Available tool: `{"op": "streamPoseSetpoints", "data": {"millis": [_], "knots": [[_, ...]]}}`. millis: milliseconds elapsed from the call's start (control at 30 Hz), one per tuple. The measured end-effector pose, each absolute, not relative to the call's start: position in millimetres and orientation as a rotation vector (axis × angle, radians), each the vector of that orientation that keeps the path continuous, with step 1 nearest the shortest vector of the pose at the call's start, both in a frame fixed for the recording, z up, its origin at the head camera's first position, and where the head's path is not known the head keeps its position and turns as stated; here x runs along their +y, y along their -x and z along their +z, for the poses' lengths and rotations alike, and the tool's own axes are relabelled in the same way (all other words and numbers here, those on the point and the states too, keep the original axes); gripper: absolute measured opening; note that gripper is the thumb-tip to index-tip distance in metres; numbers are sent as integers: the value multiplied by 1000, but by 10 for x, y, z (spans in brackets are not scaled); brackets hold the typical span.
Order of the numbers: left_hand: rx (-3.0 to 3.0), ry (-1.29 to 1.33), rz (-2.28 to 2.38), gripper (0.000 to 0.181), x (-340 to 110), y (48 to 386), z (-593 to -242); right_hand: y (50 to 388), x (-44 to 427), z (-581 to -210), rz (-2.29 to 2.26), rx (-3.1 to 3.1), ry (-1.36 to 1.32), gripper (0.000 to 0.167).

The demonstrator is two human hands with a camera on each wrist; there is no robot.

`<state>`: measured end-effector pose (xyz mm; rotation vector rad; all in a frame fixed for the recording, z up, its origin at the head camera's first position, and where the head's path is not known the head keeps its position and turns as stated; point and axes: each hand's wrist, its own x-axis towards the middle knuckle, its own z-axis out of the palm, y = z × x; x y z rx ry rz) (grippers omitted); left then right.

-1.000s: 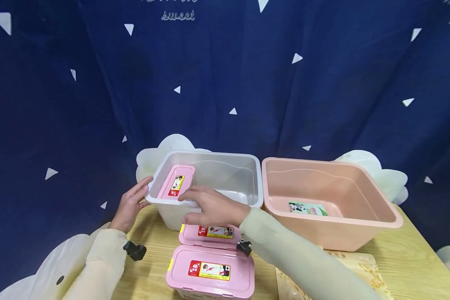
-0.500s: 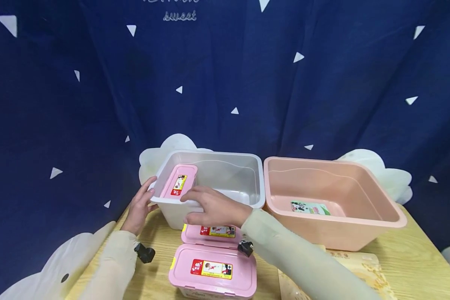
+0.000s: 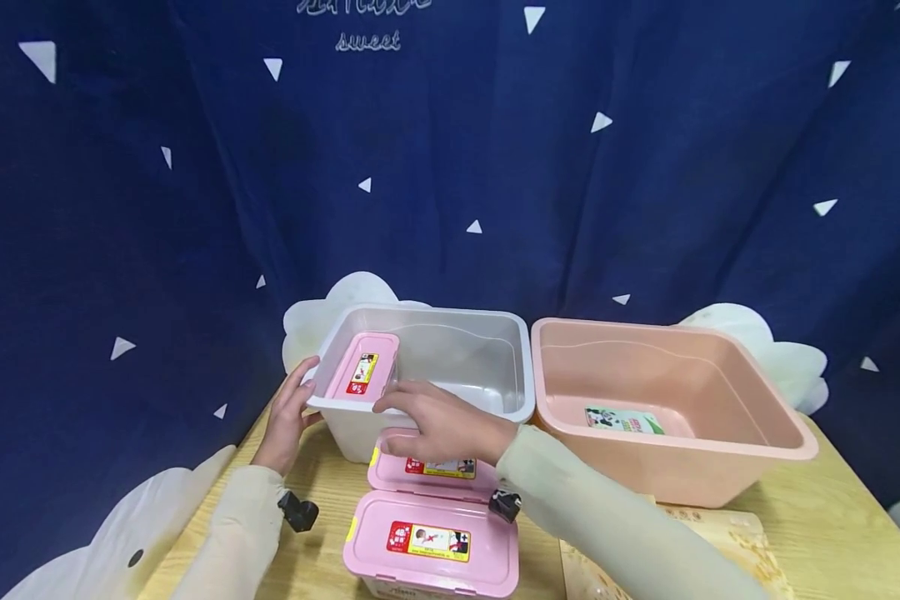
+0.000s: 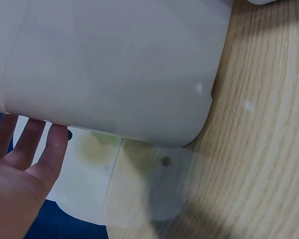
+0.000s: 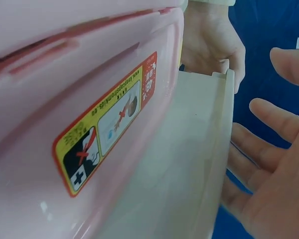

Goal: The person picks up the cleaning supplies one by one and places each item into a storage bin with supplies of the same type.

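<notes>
A pink-lidded box [image 3: 367, 367] lies inside the grey-white tub [image 3: 461, 333], along its left wall. At the tub's left corner my left hand [image 3: 283, 425] touches the rim, and in the left wrist view its nearly straight fingers [image 4: 52, 144] lie against the outer wall. My right hand [image 3: 442, 425] is at the front rim, fingers loosely bent and nothing held. The right wrist view has this right hand [image 5: 269, 164] spread beside the tub's rim [image 5: 224, 149]. Two more pink-lidded boxes, one behind [image 3: 397, 479] and one nearer [image 3: 435, 562], sit in front of the tub.
A peach tub [image 3: 675, 462] stands right beside the grey-white one, with a green printed card [image 3: 622, 419] on its floor. On the wooden table [image 3: 847, 508], a patterned yellowish sheet [image 3: 735, 533] lies partly under my right sleeve. A dark blue curtain [image 3: 435, 142] hangs behind.
The head view has shifted slightly, so the scene sits a little further right. Both hands keep nearly the same places at the grey-white tub.
</notes>
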<state>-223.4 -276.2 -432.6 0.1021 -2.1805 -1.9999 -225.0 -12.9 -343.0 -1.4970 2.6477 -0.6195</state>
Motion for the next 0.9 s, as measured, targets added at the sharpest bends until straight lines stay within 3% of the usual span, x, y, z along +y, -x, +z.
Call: {"op": "streamPoseSetpoints", "data": {"millis": [300, 567, 900], "knots": [[-2184, -120, -1986, 48, -2735, 2251, -4364, 2076, 150, -3378, -551, 2781, 1674, 37], [-2228, -106, -1936, 50, -2728, 2235, -4385, 1858, 553, -3328, -429, 2825, 2001, 35], [-2236, -98, -1890, 50, -2732, 2228, -4382, 1688, 917, -3447, -580, 2756, 2296, 20]]}}
